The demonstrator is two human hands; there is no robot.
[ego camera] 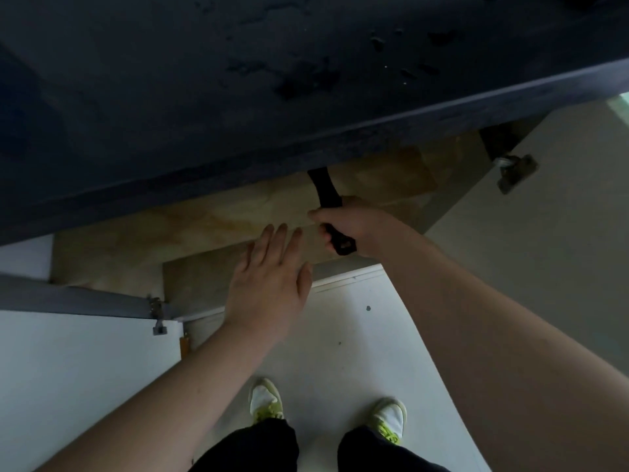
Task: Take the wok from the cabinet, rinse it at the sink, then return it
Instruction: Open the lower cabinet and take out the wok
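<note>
Only the wok's black handle (325, 187) shows, sticking out from under the dark countertop (238, 97); the pan itself is hidden inside the cabinet. My right hand (357, 226) is closed around the handle near its end with the hanging hole. My left hand (272, 277) hovers just left of it, palm down, fingers spread, holding nothing, over the cabinet's beige floor (153, 240).
Both cabinet doors stand open: the right door (544, 216) with its hinge (515, 172), and the left door (68, 369) with its hinge (157, 313). My feet in white and yellow shoes (267, 400) stand on the pale floor (340, 335).
</note>
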